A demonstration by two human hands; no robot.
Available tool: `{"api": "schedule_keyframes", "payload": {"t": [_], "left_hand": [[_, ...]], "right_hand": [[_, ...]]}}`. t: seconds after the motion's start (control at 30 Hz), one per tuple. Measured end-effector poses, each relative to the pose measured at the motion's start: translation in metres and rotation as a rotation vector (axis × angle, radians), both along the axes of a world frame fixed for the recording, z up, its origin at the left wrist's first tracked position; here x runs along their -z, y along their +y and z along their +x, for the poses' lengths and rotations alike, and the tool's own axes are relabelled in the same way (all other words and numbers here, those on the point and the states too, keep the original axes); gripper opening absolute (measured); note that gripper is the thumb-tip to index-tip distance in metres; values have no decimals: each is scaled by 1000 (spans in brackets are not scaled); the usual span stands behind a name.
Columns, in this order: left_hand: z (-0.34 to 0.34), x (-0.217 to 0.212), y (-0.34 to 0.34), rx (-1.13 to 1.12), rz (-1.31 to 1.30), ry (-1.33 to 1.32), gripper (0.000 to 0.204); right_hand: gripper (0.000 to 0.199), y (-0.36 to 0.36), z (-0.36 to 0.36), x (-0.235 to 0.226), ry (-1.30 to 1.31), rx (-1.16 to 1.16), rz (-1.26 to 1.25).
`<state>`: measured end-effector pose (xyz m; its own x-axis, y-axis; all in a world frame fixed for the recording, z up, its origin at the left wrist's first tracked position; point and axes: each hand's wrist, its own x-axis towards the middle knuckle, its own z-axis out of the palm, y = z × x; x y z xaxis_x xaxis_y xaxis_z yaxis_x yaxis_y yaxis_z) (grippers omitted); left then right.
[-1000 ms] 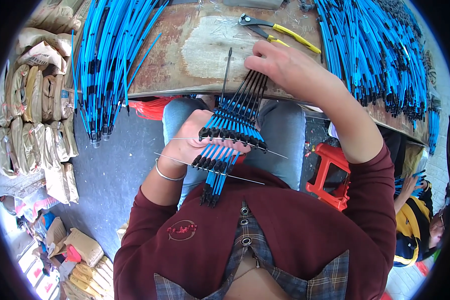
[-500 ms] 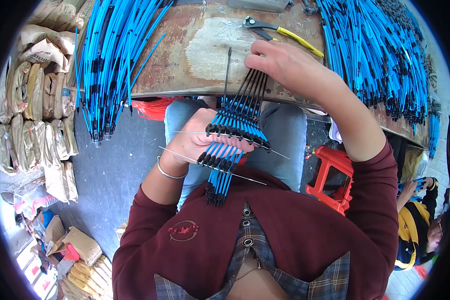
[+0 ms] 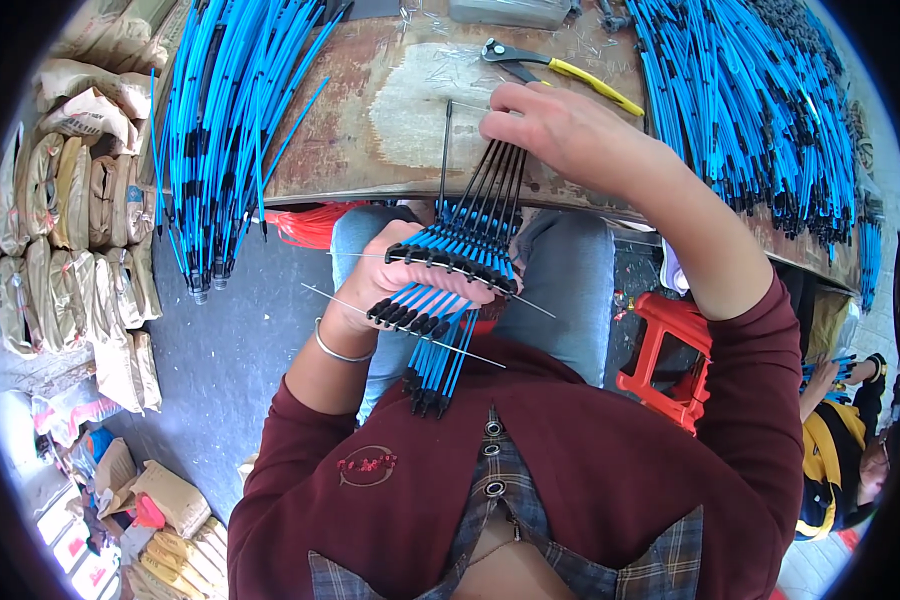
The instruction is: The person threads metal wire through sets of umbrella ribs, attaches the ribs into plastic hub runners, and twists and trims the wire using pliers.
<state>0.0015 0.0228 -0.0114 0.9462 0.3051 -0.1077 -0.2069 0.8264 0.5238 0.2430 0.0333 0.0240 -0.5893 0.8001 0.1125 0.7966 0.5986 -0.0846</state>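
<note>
Blue-and-black rods, crossed by thin wires, are gripped in the left hand; the right hand pinches closed by their upper ends, exact hold hidden.

Your rods are bright blue and black, your sweater maroon, your collar dark plaid, your pliers yellow-handled, the surface mottled brown, the stool red.

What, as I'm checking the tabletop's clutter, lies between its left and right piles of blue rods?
The head view shows yellow-handled pliers, a grey block and scattered thin slivers there, with the right hand and dark rod ends too.
</note>
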Motion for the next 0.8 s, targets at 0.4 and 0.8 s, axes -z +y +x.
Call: {"api": "schedule_keyframes", "payload": {"t": [0.4, 0.8], "left_hand": [[-3, 3, 7, -49, -262, -104, 31], [-15, -18, -10, -69, 617, 98, 18]], "right_hand": [[34, 12, -2, 5, -53, -8, 43], [42, -8, -21, -5, -168, 22, 14]]}}
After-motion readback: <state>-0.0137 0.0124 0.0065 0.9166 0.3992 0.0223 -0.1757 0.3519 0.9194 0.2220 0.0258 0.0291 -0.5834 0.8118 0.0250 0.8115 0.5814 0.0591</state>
